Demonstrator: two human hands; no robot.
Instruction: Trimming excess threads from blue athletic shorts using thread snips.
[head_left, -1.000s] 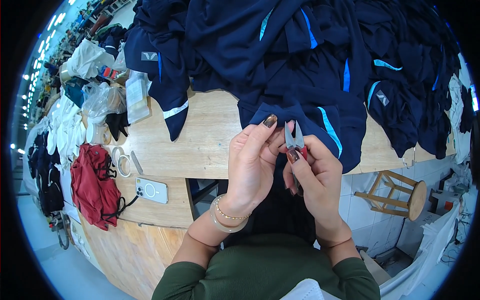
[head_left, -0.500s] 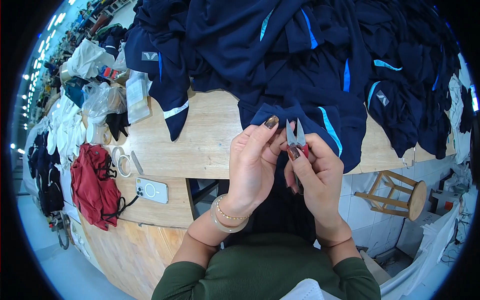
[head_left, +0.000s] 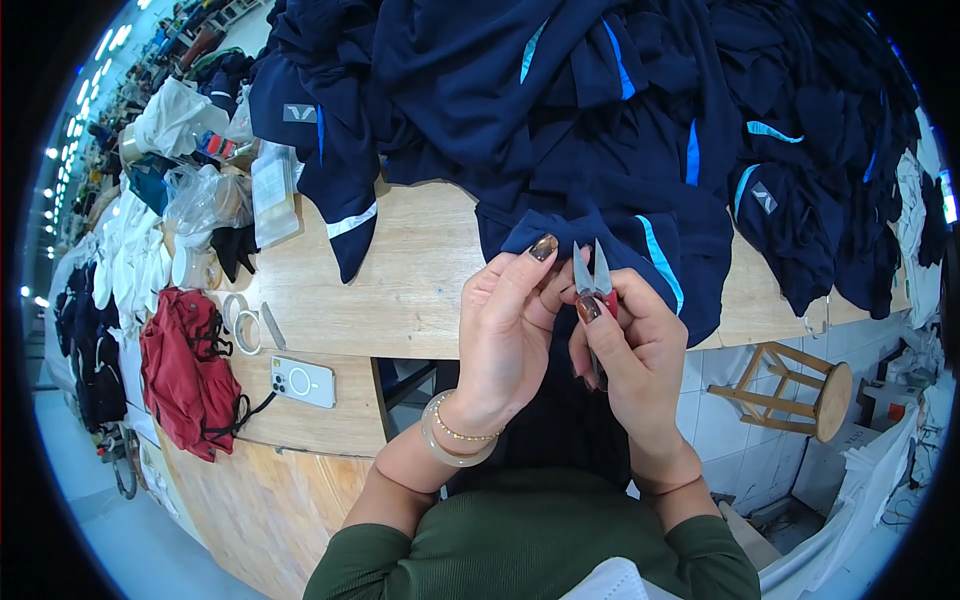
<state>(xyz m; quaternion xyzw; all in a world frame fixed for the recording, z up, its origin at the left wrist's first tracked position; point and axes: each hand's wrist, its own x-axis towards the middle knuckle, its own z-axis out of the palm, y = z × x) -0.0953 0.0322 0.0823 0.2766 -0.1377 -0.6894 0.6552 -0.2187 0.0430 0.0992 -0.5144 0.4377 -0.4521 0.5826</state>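
Pale wooden tabletop (head_left: pixel 400 275) spans the middle of the frame, heaped along the top with dark navy cloth. Just above the frame's centre, the near fold of a navy garment (head_left: pixel 560 228) is lifted toward the person. The left hand (head_left: pixel 500 335) has its thumb and fingers pressed together, pinching that fold. Just to its right, the right hand (head_left: pixel 640 365) is closed around small red-handled snips (head_left: pixel 602 275), the thumb lying over their pivot; the two blades stand apart in a narrow V, points toward the top of the frame, close to the cloth. Whether they touch it cannot be told. A light-blue strip (head_left: pixel 660 262) curves down the garment right of the blades.

Farther out, the navy pile (head_left: pixel 460 90) fills the upper middle and upper right. On the left wrist sit a pale bangle (head_left: pixel 428 432) and a thin beaded bracelet. At centre left, two tape rolls (head_left: pixel 248 332) lie above a white phone (head_left: pixel 304 381), with a crumpled red cloth item (head_left: pixel 188 370) beside them. Clear plastic bags (head_left: pixel 210 200) and white cloth (head_left: pixel 175 115) crowd the upper left. A round-seated wooden stool (head_left: pixel 835 400) is at the lower right, and a dark green top (head_left: pixel 530 530) fills the lower middle.
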